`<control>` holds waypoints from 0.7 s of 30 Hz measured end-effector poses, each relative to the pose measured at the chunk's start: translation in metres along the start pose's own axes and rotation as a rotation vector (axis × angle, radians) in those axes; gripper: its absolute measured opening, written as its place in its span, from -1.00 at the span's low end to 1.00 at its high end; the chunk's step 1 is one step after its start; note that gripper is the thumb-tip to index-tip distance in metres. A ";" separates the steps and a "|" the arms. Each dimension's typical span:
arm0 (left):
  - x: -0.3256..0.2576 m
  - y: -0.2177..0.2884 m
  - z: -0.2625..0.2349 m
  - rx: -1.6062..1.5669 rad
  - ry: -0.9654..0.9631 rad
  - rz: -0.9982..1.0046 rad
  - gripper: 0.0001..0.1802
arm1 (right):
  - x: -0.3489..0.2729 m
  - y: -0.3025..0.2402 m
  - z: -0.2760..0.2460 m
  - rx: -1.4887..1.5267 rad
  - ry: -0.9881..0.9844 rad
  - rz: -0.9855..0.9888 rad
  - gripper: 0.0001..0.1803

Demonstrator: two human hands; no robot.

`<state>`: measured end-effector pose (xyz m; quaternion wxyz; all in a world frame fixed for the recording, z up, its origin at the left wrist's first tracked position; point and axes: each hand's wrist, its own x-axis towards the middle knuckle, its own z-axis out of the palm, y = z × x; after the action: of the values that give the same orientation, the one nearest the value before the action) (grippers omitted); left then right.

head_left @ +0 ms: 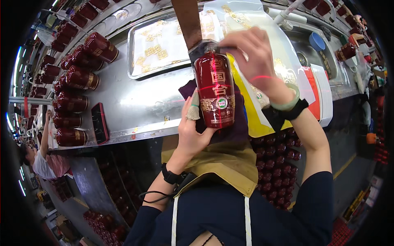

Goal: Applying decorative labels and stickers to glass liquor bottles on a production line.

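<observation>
A dark red glazed bottle (pixel 214 92) with gold lettering, a patterned gold band and a round green-and-white emblem lies in front of me, neck pointing away. My left hand (pixel 193 135) is closed around its lower left side; a pale fabric cot (pixel 193 107) covers one finger. Beneath the bottle is a dark purple cloth (pixel 241 125). Its neck reaches a dark block (pixel 198 51) at the foot of a brown upright post (pixel 186 20). My right hand (pixel 256 61), smeared by motion, hovers just right of the neck. A red light line crosses wrist and bottle.
A metal tray (pixel 132 61) with gold stickers on white sheets lies left of the post. Several similar red bottles (pixel 72 102) line the left, beside a dark phone (pixel 99 123). Yellow sheeting (pixel 262 129) and a sink (pixel 297 39) with a blue bowl (pixel 317 42) are right.
</observation>
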<state>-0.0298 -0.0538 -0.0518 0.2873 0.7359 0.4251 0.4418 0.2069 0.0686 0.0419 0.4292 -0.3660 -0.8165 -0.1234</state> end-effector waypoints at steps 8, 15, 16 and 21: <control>-0.003 -0.009 -0.004 0.050 -0.064 0.054 -0.07 | -0.054 -0.072 -0.022 0.386 -0.223 -0.245 -0.82; 0.000 -0.006 0.000 0.077 -0.036 0.062 -0.02 | -0.078 -0.064 -0.028 0.223 -0.176 -0.082 -0.77; 0.001 -0.006 0.001 0.073 -0.037 0.064 -0.02 | -0.086 -0.074 -0.032 0.359 -0.156 -0.162 -0.75; 0.009 0.009 -0.005 0.041 0.012 0.047 0.07 | -0.090 -0.092 -0.056 0.522 -0.228 -0.027 -0.75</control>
<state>-0.0285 -0.0501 -0.0389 0.2593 0.7488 0.4185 0.4438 0.2092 -0.0689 0.0152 0.4126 -0.2438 -0.8684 0.1271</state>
